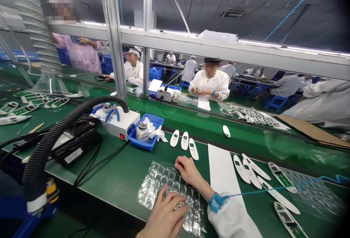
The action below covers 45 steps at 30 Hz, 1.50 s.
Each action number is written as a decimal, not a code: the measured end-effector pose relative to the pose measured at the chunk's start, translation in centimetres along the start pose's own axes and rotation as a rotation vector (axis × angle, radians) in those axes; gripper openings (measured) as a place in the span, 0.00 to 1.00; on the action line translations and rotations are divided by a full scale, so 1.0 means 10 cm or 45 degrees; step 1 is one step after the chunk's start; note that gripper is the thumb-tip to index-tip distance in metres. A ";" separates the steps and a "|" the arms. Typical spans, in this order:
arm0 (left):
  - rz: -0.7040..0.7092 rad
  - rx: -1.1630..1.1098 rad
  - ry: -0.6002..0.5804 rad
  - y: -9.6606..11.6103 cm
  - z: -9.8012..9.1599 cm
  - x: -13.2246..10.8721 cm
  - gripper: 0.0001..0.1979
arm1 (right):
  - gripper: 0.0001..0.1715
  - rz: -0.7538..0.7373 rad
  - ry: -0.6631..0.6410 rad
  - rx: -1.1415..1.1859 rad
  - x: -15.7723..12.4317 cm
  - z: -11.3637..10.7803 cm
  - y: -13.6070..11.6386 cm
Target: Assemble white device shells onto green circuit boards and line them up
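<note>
Scanning from nine o'clock, I see a black ribbed hose (pixel 51 136) arching over a dark device (pixel 73 145) with cables trailing off it, then a white box (pixel 120 123) with a red light and a blue tray (pixel 149 136) holding a small bottle (pixel 142 131) and white cloths. Just past the tray, at about twelve o'clock from my hands, three white remote shells (pixel 184 143) lie side by side on the green bench (pixel 115 172).

At six o'clock sits the clear plastic blister sheet (pixel 171 194), flat on the bench near its front edge. My left hand (pixel 164 216) lies on the sheet's near side, fingers spread flat, pressing rather than gripping. My right hand (pixel 187 170) rests at the sheet's far edge, fingers curled down onto it; whether it pinches the plastic I cannot tell. A blue wrist strap (pixel 217 202) with a coiled cord runs off toward three o'clock.

Further right lie a white paper strip (pixel 222 172), then more long white shells (pixel 250 170) and circuit boards (pixel 281 178).

My worry: the sheet is thin and slick, lying close to the bench edge, so an uneven push could slide it off or crumple its pockets. The strap cord crosses the shells at three o'clock, and a quick pull of my right arm could drag them out of line.
</note>
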<state>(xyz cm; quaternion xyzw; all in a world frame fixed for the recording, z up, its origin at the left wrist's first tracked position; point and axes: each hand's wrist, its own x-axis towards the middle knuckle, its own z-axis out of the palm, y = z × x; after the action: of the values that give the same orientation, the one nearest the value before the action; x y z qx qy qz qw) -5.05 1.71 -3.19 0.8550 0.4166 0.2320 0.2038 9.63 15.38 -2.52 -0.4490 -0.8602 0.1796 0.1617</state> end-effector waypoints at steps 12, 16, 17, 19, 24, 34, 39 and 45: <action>0.034 0.036 0.039 0.02 -0.03 0.00 0.16 | 0.19 0.176 0.144 -0.259 -0.02 -0.27 0.11; 0.060 0.088 0.184 -0.01 0.06 -0.02 0.16 | 0.14 -0.024 -0.066 0.176 -0.66 -0.59 -0.08; 0.079 0.105 0.224 -0.02 0.08 -0.01 0.15 | 0.19 -0.067 -0.131 0.202 -0.84 -0.62 -0.14; 0.122 0.136 0.290 -0.01 0.12 0.02 0.13 | 0.28 -0.103 -0.188 0.153 -1.15 -0.63 -0.25; 0.092 0.201 0.177 -0.01 -0.05 0.11 0.14 | 0.10 -0.007 0.010 0.084 -1.30 -0.44 -0.26; -0.124 0.469 0.160 -0.73 -0.70 0.04 0.14 | 0.07 0.122 0.232 0.294 -1.02 -0.27 0.11; -0.066 0.407 0.162 -0.88 -0.71 0.03 0.13 | 0.10 -0.001 0.225 -0.027 -1.06 -0.23 0.10; 0.031 0.379 0.150 -1.03 -0.68 -0.06 0.17 | 0.18 -0.184 0.187 -0.308 -1.17 -0.16 0.11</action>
<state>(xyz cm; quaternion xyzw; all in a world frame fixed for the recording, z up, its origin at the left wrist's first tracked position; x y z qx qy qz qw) -15.57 8.09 -3.42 0.8657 0.4471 0.2200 0.0472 17.48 6.55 -2.95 -0.4141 -0.8915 0.0293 0.1812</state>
